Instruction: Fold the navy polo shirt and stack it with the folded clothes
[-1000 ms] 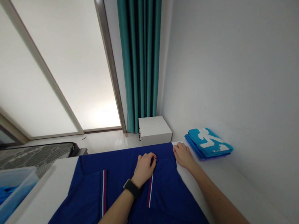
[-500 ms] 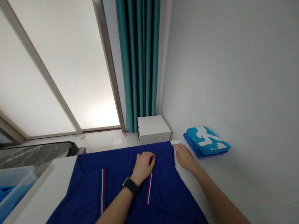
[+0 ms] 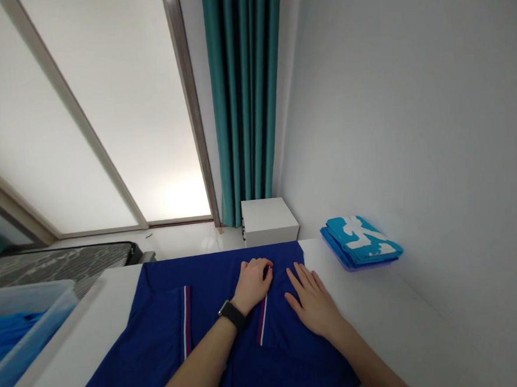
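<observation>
A dark blue shirt [image 3: 214, 336] with red-and-white striped sleeve trim lies spread on the white table [image 3: 380, 320]. My left hand [image 3: 254, 282], with a black watch on the wrist, rests on the shirt near its far edge, fingers curled and pinching the cloth by the folded sleeve. My right hand [image 3: 314, 305] lies flat on the shirt's right side, fingers stretched out and apart, just right of the striped sleeve edge [image 3: 263, 326].
A folded stack of light blue and white garments [image 3: 360, 248] sits at the table's far right by the wall. A clear bin [image 3: 17, 331] with blue cloth stands at the left. Beyond the table are a white cabinet [image 3: 269, 221], a teal curtain [image 3: 244, 101] and a dark suitcase [image 3: 61, 264].
My right hand has moved from the shirt's right edge onto the cloth, now lying flat on it. The left hand has stayed in place.
</observation>
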Available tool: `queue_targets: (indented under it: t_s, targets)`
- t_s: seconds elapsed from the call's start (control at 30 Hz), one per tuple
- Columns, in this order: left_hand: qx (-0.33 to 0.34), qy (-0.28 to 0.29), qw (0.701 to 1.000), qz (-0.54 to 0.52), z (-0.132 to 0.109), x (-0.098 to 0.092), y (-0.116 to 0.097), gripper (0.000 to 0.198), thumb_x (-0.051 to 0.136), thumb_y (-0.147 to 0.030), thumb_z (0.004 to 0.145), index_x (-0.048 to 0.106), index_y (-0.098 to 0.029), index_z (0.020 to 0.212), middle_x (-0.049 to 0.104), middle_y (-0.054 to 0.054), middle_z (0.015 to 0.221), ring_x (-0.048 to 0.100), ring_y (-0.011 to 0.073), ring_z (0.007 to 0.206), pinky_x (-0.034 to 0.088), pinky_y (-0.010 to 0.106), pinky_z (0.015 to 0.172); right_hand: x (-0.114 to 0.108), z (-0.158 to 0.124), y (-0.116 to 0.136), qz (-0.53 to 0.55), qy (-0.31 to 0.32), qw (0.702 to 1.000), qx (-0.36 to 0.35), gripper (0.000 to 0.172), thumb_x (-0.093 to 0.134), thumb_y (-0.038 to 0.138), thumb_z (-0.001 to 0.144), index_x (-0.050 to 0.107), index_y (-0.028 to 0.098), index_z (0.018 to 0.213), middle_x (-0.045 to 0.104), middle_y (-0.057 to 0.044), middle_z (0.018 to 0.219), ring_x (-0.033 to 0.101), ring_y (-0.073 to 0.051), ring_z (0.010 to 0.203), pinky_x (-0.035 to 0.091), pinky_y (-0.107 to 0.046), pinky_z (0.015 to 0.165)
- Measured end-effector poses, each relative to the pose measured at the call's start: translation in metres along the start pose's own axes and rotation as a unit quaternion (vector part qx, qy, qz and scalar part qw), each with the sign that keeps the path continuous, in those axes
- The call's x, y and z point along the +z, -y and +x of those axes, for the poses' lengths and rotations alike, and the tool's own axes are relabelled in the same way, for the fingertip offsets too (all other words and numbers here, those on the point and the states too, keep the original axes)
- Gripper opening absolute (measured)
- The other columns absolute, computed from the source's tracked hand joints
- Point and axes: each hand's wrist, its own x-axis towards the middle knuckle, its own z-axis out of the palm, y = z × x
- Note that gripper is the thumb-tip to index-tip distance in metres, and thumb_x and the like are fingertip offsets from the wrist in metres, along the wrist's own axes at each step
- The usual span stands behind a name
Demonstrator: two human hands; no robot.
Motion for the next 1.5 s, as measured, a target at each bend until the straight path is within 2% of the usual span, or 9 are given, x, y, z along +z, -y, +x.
queue_targets:
  t_s: [0.3, 0.47, 0.67, 0.77, 0.9, 1.0, 1.17, 1.33, 1.5]
  targets:
    - [0.005, -0.002, 1.0, 0.01, 0.001, 0.001, 0.001, 0.018, 0.045, -0.023, 0.095, 0.063, -0.023, 0.098, 0.069, 0.002, 0.1, 0.059, 0.0212, 0.097, 0.032, 0.035, 0.083, 0.001, -0.002, -0.001, 0.005, -0.017, 1.0, 0.0, 0.064, 0.034, 0.052, 0.096, 0.03, 0.018, 0.15, 0.022, -0.011, 0.158, 0.018, -0.026, 0.146, 0.016, -0.049, 0.118]
    - [-0.001, -0.007, 1.0, -0.005, 0.0, -0.001, -0.001, 0.017, 0.046, -0.019, 0.092, 0.061, -0.023, 0.096, 0.07, 0.002, 0.098, 0.059, 0.0204, 0.096, 0.032, 0.035, 0.083, -0.003, -0.01, 0.01, 0.008, -0.033, 0.998, -0.043, 0.063, 0.033, 0.05, 0.097, 0.03, 0.017, 0.151, 0.025, -0.009, 0.157, 0.017, -0.025, 0.146, 0.013, -0.05, 0.118]
    - [-0.013, -0.019, 1.0, 0.0, 0.0, -0.005, -0.004, 0.014, 0.047, -0.018, 0.087, 0.06, -0.023, 0.091, 0.068, 0.001, 0.088, 0.061, 0.0195, 0.086, 0.032, 0.034, 0.081, -0.002, -0.014, 0.01, 0.042, -0.044, 0.996, -0.066, 0.055, 0.033, 0.048, 0.098, 0.037, 0.022, 0.147, 0.032, -0.008, 0.155, 0.027, -0.026, 0.143, 0.023, -0.049, 0.116]
    - [-0.022, -0.004, 1.0, 0.003, 0.0, -0.005, -0.003, 0.016, 0.046, -0.017, 0.087, 0.06, -0.023, 0.092, 0.068, 0.001, 0.085, 0.061, 0.0194, 0.084, 0.032, 0.034, 0.08, -0.004, 0.0, -0.006, 0.071, -0.095, 0.991, -0.065, 0.046, 0.031, 0.037, 0.1, 0.046, 0.024, 0.141, 0.042, -0.008, 0.148, 0.036, -0.024, 0.137, 0.031, -0.045, 0.111]
    - [-0.021, 0.007, 1.0, 0.009, 0.0, -0.005, -0.004, 0.018, 0.045, -0.021, 0.089, 0.063, -0.023, 0.094, 0.068, 0.002, 0.085, 0.062, 0.0203, 0.084, 0.031, 0.034, 0.08, -0.005, 0.036, -0.039, 0.066, -0.134, 0.989, -0.018, 0.043, 0.027, 0.016, 0.097, 0.058, 0.019, 0.127, 0.06, -0.012, 0.113, 0.053, -0.022, 0.108, 0.043, -0.037, 0.094]
    - [-0.016, 0.015, 1.0, 0.013, -0.001, -0.006, -0.005, 0.018, 0.046, -0.025, 0.091, 0.064, -0.024, 0.093, 0.069, 0.003, 0.086, 0.061, 0.0212, 0.087, 0.032, 0.034, 0.081, -0.005, 0.063, -0.057, 0.037, -0.128, 0.991, -0.009, 0.04, 0.033, 0.01, 0.093, 0.062, 0.021, 0.118, 0.059, -0.011, 0.102, 0.053, -0.022, 0.098, 0.042, -0.034, 0.086]
    - [-0.02, 0.02, 1.0, 0.01, -0.001, -0.007, -0.004, 0.019, 0.046, -0.025, 0.091, 0.065, -0.024, 0.094, 0.069, 0.003, 0.087, 0.061, 0.0209, 0.088, 0.033, 0.035, 0.082, -0.013, 0.091, -0.071, 0.019, -0.097, 0.993, -0.06, 0.032, 0.039, 0.008, 0.091, 0.066, 0.022, 0.097, 0.057, -0.007, 0.102, 0.05, -0.02, 0.1, 0.038, -0.03, 0.085]
    - [-0.022, 0.025, 0.999, 0.013, 0.0, -0.007, -0.005, 0.017, 0.046, -0.024, 0.09, 0.064, -0.023, 0.09, 0.067, 0.002, 0.084, 0.06, 0.0205, 0.085, 0.032, 0.034, 0.082, -0.025, 0.1, -0.072, -0.004, -0.064, 0.99, -0.122, 0.024, 0.045, 0.003, 0.083, 0.062, 0.019, 0.083, 0.059, -0.006, 0.102, 0.048, -0.02, 0.105, 0.035, -0.03, 0.088]
    - [-0.015, 0.026, 0.999, 0.017, -0.001, -0.006, -0.005, 0.016, 0.046, -0.022, 0.09, 0.063, -0.023, 0.089, 0.068, 0.002, 0.085, 0.06, 0.02, 0.085, 0.032, 0.034, 0.081, -0.027, 0.102, -0.066, -0.015, -0.054, 0.986, -0.155, 0.025, 0.043, 0.002, 0.081, 0.06, 0.019, 0.083, 0.061, -0.006, 0.097, 0.048, -0.02, 0.103, 0.033, -0.032, 0.087]
